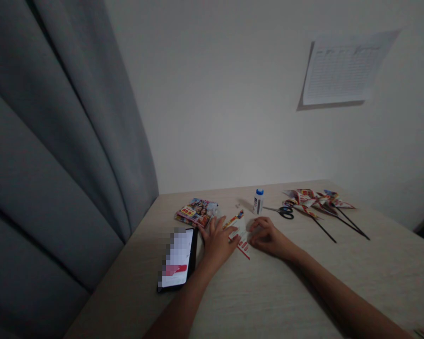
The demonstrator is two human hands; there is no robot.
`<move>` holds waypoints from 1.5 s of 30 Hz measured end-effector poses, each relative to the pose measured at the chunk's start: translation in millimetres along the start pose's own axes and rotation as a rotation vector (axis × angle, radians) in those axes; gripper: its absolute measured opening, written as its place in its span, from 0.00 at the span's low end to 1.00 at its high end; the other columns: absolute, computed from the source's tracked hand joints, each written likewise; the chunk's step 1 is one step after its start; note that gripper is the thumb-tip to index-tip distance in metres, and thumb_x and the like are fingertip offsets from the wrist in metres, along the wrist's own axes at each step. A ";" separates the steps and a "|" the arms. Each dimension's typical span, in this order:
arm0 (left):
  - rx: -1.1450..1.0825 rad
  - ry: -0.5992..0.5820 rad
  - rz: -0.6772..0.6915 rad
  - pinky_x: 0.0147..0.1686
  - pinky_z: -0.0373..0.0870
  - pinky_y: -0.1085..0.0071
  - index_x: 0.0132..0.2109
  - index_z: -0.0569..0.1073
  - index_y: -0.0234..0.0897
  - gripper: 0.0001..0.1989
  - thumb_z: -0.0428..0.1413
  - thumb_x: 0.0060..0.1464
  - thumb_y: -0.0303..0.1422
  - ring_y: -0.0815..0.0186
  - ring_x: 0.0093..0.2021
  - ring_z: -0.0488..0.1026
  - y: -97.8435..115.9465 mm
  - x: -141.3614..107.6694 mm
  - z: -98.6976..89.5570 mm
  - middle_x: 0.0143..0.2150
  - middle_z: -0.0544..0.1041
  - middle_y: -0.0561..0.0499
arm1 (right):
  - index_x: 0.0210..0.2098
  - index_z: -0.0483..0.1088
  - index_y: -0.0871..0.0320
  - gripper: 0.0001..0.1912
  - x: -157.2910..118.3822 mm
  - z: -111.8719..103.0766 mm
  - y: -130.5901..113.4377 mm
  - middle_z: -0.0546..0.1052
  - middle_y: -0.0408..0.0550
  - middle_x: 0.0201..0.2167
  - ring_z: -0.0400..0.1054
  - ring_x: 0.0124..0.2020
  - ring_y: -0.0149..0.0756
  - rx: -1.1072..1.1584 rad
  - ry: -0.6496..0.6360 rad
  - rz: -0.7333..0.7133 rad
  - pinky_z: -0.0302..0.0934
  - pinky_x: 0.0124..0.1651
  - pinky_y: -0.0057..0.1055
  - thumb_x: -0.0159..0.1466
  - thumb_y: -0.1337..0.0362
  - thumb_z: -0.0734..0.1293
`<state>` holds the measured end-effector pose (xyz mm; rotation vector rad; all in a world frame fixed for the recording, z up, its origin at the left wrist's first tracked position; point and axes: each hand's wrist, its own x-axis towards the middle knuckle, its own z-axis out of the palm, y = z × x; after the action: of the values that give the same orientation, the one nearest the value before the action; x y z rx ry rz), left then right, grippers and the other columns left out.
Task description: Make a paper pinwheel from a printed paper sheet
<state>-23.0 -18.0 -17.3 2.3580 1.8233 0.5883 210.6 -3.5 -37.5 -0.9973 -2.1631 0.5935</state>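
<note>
My left hand (219,240) lies with fingers spread on a folded, roughly triangular piece of printed paper (243,230), pressing it to the table. Beside the paper's right edge, my right hand (268,238) rests with its fingers curled in. Whatever is between those fingertips, if anything, is too small to make out. A glue bottle (257,202) with a blue cap stands just beyond the paper. Black-handled scissors (286,212) lie to the right of the bottle. Left of the paper is a stack of colourful printed leaflets (197,212).
A phone (176,259) with a lit, partly blurred screen lies by my left forearm. Several paper pinwheels (314,202) on dark sticks lie at the back right of the table (247,296). A grey curtain (74,141) hangs at the left, and a printed sheet (339,75) is on the wall.
</note>
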 end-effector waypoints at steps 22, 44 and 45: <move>-0.007 -0.081 0.001 0.60 0.18 0.29 0.59 0.73 0.62 0.21 0.55 0.58 0.50 0.42 0.72 0.43 -4.7 0.9 3.5 0.71 0.58 0.52 | 0.39 0.82 0.44 0.11 4.6 7.9 -7.3 0.72 0.51 0.50 0.59 0.57 0.48 -0.284 0.042 0.162 0.55 0.60 0.47 0.65 0.52 0.67; -0.041 -0.133 0.031 0.62 0.23 0.29 0.60 0.69 0.68 0.23 0.58 0.57 0.48 0.43 0.71 0.47 -4.3 -0.5 -1.3 0.72 0.57 0.58 | 0.30 0.81 0.52 0.08 3.2 4.2 -13.8 0.73 0.51 0.48 0.60 0.57 0.47 -0.121 0.074 0.269 0.55 0.62 0.45 0.59 0.55 0.72; -0.031 -0.141 0.027 0.62 0.23 0.29 0.60 0.69 0.68 0.24 0.58 0.56 0.49 0.42 0.71 0.47 -4.7 -0.4 -0.9 0.73 0.56 0.59 | 0.31 0.81 0.52 0.08 3.8 4.1 -13.3 0.73 0.51 0.48 0.60 0.56 0.48 -0.135 0.075 0.272 0.55 0.62 0.45 0.60 0.55 0.72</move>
<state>-27.7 -17.3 -18.1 2.3423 1.7131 0.4382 199.4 -9.1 -30.4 -1.3795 -2.0389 0.5299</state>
